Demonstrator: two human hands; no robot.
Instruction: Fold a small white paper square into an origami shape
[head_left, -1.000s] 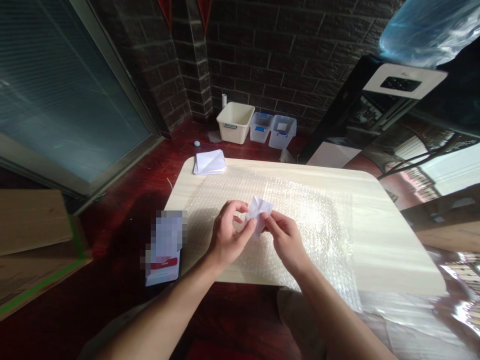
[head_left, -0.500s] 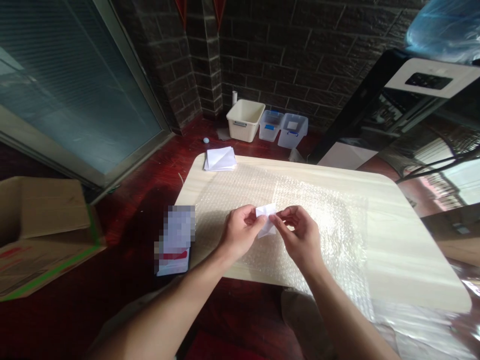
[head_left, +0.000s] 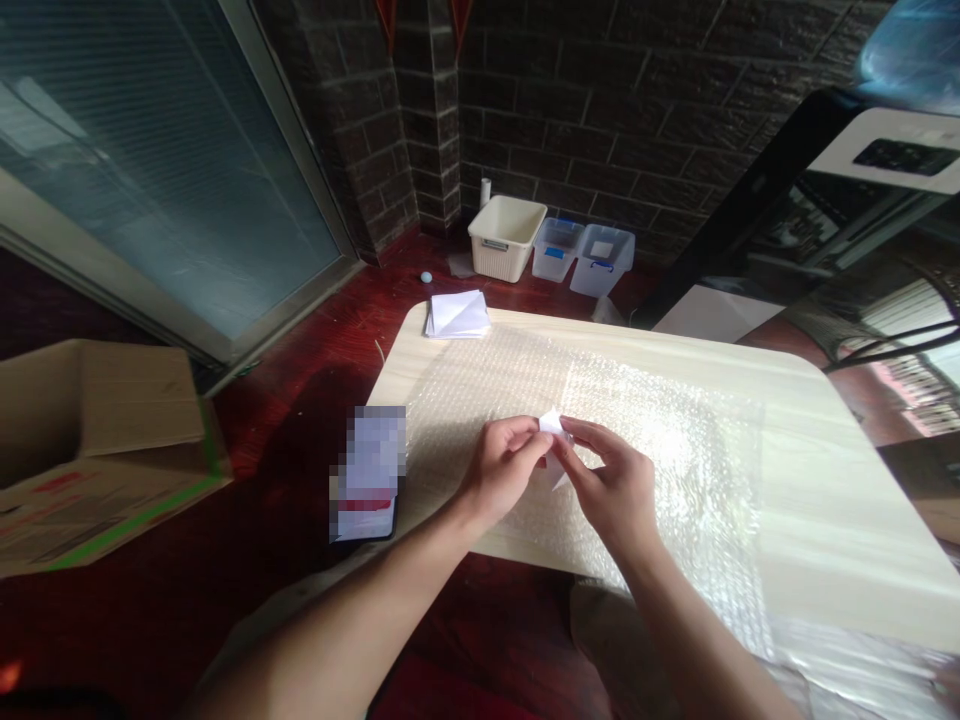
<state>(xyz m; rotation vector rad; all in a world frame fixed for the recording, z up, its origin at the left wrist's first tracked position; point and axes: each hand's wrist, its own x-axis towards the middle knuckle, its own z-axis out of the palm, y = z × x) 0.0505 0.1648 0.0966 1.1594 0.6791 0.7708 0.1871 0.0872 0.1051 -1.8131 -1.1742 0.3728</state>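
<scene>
Between my two hands is a small folded piece of white paper, held up over the table. My left hand pinches its left side between thumb and fingers. From the right, my right hand grips the same paper, its thumb close to the left thumb. The fingers cover much of the paper, so its full shape is hidden. Beneath both hands a sheet of bubble wrap lies across the pale wooden table.
A stack of white paper sits at the table's far left corner. By the left edge is a phone, partly blurred out. A cardboard box stands left on the floor. Beyond the table are a cream basket, clear bins and a water dispenser.
My right hand's fingers have closed in around the paper, which now shows a narrower, more pointed shape. The whole view has shifted slightly, so things appear further right.
</scene>
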